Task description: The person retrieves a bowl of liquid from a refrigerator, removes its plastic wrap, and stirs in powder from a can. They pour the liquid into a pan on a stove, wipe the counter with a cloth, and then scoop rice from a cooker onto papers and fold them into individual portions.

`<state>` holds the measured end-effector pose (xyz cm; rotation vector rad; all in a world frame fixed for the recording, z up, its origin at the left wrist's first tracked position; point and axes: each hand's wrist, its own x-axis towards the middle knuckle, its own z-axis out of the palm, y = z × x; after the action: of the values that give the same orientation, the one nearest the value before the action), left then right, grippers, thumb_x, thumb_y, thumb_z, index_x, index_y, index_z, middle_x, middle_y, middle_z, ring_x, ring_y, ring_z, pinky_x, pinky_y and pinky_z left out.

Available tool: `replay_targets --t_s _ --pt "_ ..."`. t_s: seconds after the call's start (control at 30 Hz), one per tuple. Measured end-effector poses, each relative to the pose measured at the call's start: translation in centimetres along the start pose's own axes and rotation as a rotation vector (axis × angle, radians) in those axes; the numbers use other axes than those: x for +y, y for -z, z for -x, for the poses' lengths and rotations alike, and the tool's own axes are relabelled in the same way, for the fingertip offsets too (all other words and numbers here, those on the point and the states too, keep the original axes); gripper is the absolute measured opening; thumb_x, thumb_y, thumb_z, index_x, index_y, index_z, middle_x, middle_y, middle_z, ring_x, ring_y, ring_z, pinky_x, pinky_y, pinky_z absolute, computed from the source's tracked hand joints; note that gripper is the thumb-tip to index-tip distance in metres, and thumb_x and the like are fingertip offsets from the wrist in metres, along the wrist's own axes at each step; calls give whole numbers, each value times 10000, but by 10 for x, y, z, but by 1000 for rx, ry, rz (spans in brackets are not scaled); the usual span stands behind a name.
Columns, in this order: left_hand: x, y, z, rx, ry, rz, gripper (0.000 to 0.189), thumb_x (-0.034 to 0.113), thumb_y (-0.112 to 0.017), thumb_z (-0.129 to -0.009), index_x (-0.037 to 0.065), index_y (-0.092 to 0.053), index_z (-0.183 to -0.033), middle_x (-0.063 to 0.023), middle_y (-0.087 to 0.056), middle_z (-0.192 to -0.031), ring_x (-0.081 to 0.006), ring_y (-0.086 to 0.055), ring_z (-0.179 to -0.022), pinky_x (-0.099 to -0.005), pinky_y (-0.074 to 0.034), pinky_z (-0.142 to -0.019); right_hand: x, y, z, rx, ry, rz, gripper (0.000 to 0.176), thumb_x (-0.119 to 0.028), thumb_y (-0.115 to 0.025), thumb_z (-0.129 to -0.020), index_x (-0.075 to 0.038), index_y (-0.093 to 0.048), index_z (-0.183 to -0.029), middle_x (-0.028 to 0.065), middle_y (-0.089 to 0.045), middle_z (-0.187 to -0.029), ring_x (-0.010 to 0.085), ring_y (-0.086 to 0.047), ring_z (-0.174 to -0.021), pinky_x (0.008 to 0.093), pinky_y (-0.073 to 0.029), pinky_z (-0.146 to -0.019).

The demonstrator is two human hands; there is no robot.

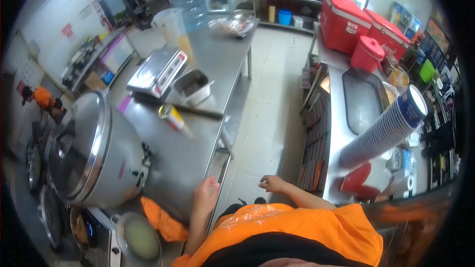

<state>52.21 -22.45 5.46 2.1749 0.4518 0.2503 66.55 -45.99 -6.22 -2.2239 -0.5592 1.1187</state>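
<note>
My left hand (206, 194) is over the front edge of the steel table (173, 160), fingers apart with nothing in them. Close to its left, an orange cloth (163, 220) lies crumpled beside a pot (141, 237) of pale greenish liquid. Over the aisle floor, my right hand (272, 184) hangs in front of my orange shirt, empty, its fingers loosely bent and apart. A large rice cooker (118, 153) with a shiny lid rim stands left of my left hand. Farther up the table are a yellow-topped can (170, 114), a metal pan (192, 85) and a scale (157, 71).
A clear pitcher (170, 27) and a big blue water bottle (188, 2) stand at the table's far end. Across the tiled aisle (262, 104), a counter carries a leaning stack of paper cups (381, 128), a black tray (363, 101) and red coolers (345, 22). A person (43, 100) is far left.
</note>
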Motion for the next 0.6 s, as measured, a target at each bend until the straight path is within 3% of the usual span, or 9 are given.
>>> replay_targets --t_s 0.03,0.1,0.2,0.27,0.33,0.4,0.53,0.57,0.6 --pt "9 -16 -21 -5 -12 0 282 176 -584 -812 8 -559 -1037 -171 -613 -972 -285 -592 -914 -354 -455 -804 18 21 -9 12 -1 -4 376 -330 -569 -829 -11 -584 -1028 161 -655 -867 228 -647 -757 305 -506 -697" --pt "22 -43 -62 -191 7 -51 304 201 -599 -806 6 -555 -1036 -180 -610 -986 -304 -592 -928 -371 -458 -807 65 52 -38 190 -74 -279 400 -374 -560 -786 -26 -616 -977 197 -643 -866 355 -610 -850 401 -474 -790" --pt "10 -84 -131 -385 -11 -259 397 321 -566 -823 17 -544 -1077 -188 -604 -1008 -328 -577 -958 -406 -444 -830 143 83 -95 393 -146 -195 362 -329 -559 -779 -10 -632 -936 208 -637 -863 361 -607 -854 413 -473 -789" --pt "20 -105 -183 -519 17 -413 438 361 -548 -829 16 -536 -1099 -193 -601 -1016 -340 -572 -964 -418 -439 -838 168 116 -108 325 -281 96 351 -292 -546 -806 25 -625 -933 174 -651 -863 280 -644 -793 344 -505 -701" --pt "36 -124 -241 -642 111 -423 518 417 -518 -834 2 -511 -1143 -207 -590 -1043 -352 -557 -991 -423 -430 -859 209 143 -124 195 -344 170 360 -289 -536 -790 31 -632 -923 202 -634 -928 319 -618 -888 368 -487 -765" --pt "42 -151 -308 -639 42 -432 531 420 -522 -831 -1 -502 -1153 -209 -585 -1058 -350 -551 -1003 -421 -429 -863 203 186 -113 243 -565 -29 319 -262 -559 -784 8 -644 -931 256 -588 -1006 369 -570 -980 405 -458 -826" --pt "79 -200 -456 -601 -111 -482 535 424 -524 -830 14 -492 -1172 -208 -566 -1100 -355 -536 -1023 -436 -429 -860 243 255 -138 332 -799 -41 318 -250 -567 -772 6 -644 -945 236 -588 -1035 358 -559 -1011 382 -451 -854" --pt "99 -213 -492 -607 -135 -499 528 420 -522 -833 17 -491 -1173 -206 -564 -1101 -357 -536 -1019 -441 -430 -856 260 273 -146 336 -811 -33 318 -250 -567 -772 6 -644 -945 236 -588 -1035 358 -559 -1011 382 -451 -854" --pt "114 -227 -525 -591 -199 -486 516 413 -520 -837 15 -493 -1164 -205 -565 -1095 -358 -536 -1015 -445 -430 -853 271 290 -156 292 -677 73 323 -247 -565 -770 22 -641 -932 234 -588 -1036 358 -559 -1011 381 -454 -853"
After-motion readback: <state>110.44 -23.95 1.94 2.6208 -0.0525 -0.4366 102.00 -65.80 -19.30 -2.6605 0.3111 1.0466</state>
